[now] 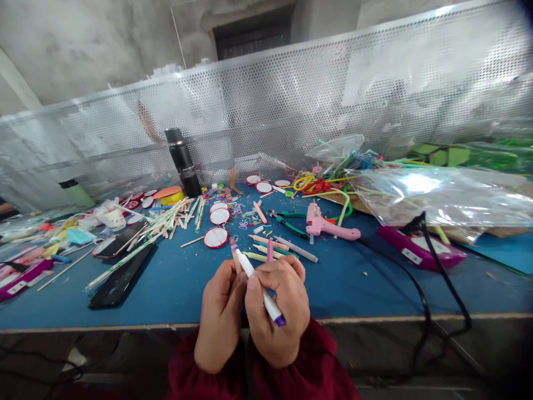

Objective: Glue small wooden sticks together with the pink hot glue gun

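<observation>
White marker (258, 283) | right hand (278, 311) grips it | left hand (220, 316) pinches its tip

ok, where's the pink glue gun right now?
In the head view, the pink plastic glue gun lies on the blue table, right of centre, beyond the hands, just right of the green-handled pliers and left of the magenta box.

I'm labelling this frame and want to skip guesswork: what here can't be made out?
Head view only:
- The stick in the left hand: its lower part is hidden by the fingers.
- The marker in the right hand: its tip is hidden behind the stick.
- The black bottle: its label print is too small.
- The plastic bag: glare hides its contents.
</observation>
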`<state>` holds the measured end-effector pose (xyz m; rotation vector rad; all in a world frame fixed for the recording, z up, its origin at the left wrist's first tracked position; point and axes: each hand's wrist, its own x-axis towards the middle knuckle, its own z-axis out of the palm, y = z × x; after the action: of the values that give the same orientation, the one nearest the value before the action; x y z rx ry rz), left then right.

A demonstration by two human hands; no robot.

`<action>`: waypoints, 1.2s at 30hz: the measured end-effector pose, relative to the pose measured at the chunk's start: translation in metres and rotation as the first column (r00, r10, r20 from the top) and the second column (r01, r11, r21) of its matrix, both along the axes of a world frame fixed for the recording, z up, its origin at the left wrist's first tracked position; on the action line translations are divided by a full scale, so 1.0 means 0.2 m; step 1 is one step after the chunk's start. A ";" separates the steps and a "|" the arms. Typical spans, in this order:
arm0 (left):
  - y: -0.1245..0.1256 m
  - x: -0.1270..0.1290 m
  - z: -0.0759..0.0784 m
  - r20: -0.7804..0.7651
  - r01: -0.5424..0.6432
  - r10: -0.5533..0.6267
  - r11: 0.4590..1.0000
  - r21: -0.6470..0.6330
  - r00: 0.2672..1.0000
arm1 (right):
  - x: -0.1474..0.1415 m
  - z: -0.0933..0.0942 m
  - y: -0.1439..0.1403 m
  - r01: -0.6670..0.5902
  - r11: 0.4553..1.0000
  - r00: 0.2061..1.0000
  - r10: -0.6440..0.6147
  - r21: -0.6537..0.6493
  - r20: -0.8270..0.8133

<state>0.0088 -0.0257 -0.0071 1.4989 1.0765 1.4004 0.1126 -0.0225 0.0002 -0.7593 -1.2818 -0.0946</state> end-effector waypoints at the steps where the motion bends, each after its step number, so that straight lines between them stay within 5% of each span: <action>1: 0.00 0.00 0.00 -0.001 0.000 0.000 1.000 0.001 1.000 | 0.00 0.00 0.00 0.003 1.000 1.000 -0.003 0.000 0.000; 36: 0.00 0.00 0.00 -0.001 -0.001 0.001 1.000 -0.006 1.000 | 0.01 0.02 0.00 -0.012 1.000 1.000 0.012 0.000 0.014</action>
<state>0.0081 -0.0266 -0.0079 1.4946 1.0809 1.3959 0.1137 -0.0234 0.0041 -0.7514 -1.2997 -0.0906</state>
